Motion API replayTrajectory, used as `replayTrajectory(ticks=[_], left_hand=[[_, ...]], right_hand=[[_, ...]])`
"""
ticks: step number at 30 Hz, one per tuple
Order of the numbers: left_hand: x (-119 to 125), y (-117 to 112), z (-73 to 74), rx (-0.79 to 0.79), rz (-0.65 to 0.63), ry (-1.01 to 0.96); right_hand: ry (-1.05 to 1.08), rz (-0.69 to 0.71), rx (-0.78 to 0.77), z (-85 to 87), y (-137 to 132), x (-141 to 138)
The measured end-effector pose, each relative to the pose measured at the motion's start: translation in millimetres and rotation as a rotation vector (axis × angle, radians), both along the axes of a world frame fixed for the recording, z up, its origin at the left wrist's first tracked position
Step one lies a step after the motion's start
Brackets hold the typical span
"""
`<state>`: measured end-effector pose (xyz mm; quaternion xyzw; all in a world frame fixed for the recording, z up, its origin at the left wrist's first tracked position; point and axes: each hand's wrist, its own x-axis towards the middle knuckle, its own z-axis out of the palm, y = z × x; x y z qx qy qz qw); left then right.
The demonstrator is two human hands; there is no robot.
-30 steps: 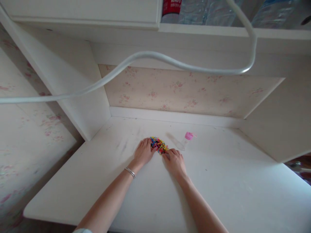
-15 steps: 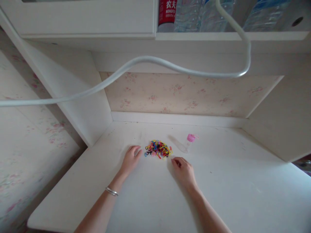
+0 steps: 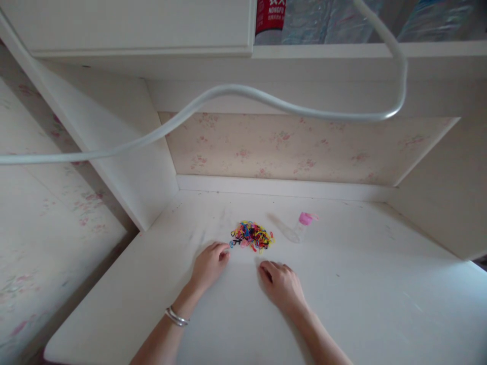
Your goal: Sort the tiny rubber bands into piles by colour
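A small heap of coloured rubber bands (image 3: 253, 236) lies on the white desktop (image 3: 236, 324). My left hand (image 3: 210, 264) rests at the heap's left front edge, its fingers curled in and the tips beside a blue band (image 3: 231, 245). Whether a band is between them is too small to tell. In front of the heap, a little to the right, my right hand (image 3: 282, 284) has thumb and fingertips drawn together just off the bands. What they hold, if anything, does not show. A silver bangle (image 3: 177, 316) circles my left wrist.
Behind the heap to the right stands a clear container with a pink cap (image 3: 305, 219), casting a shadow. A white cable (image 3: 236, 90) crosses the view in front of the shelf (image 3: 327, 52). Plastic bottles (image 3: 306, 23) stand up there. Side panels (image 3: 114, 126) flank the desk.
My left hand's fingers have closed in and come up to the heap's left edge. My right hand has drawn back from the heap towards me. The view has shifted slightly.
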<state>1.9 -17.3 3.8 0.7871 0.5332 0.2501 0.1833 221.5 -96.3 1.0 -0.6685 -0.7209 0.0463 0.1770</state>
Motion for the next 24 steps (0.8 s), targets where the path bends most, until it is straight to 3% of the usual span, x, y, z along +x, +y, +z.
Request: replayTrajectory(ticks=[6,24], left_hand=[[1.7,-4.4,-1.1,0.063,-0.021,0.132],[5.3,-7.5,2.5,0.106,-0.028,0.228]], right_hand=[[-0.007,0.02,-0.03,2.0,-1.9,1.2],[0.039,0.084,-0.022,2.4,-1.4,4.9]])
